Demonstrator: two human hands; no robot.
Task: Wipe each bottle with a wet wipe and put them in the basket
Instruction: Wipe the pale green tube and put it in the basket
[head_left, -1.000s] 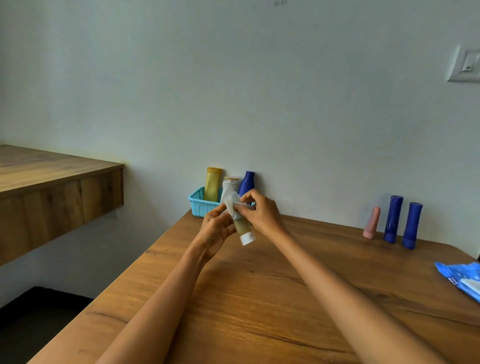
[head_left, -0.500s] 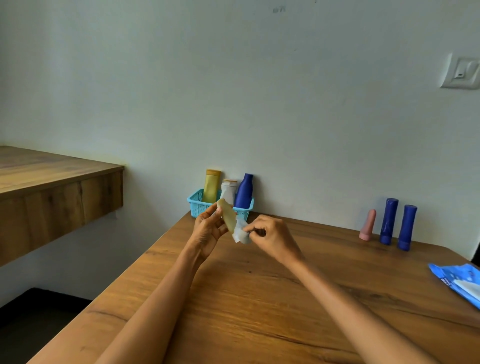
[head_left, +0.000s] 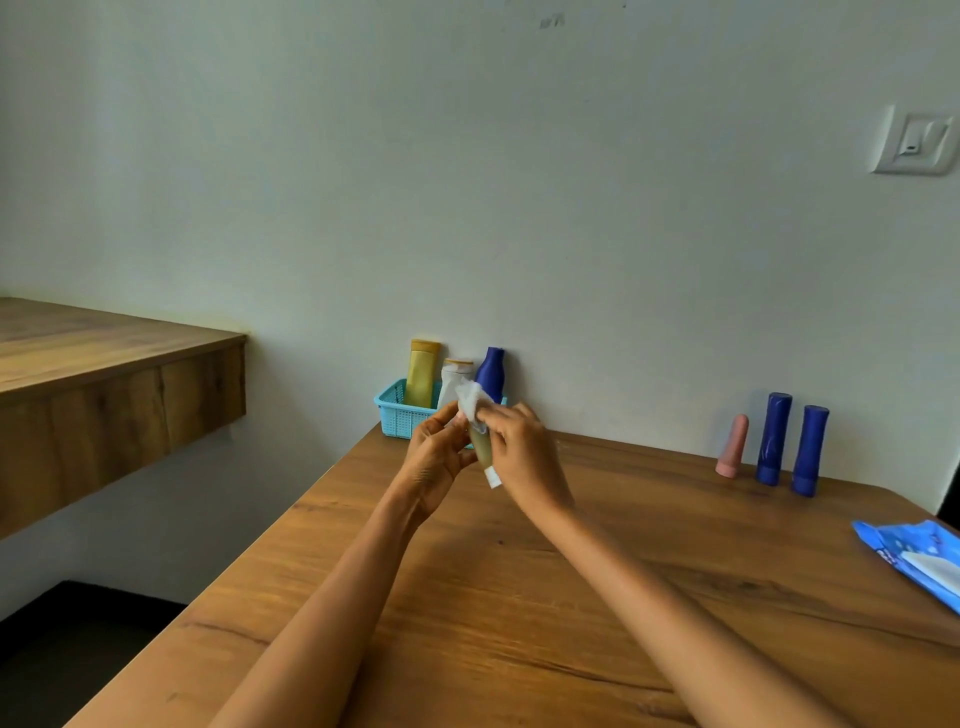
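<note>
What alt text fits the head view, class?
Left hand holds a small tube while right hand rubs it with a wet wipe above a wooden table. Three bottles stand in a basket behind.

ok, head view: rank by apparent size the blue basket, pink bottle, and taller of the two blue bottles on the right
Largest to smallest, as seen:
1. blue basket, partly hidden by the hands
2. taller blue bottle
3. pink bottle
All stand by the wall, so nearness matters little.

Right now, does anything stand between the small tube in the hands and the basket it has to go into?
Nothing visible blocks the way. The tube is held up just in front of the basket. Three bottles already stand inside: yellow, white and blue. The free room inside is hidden from view.
</note>
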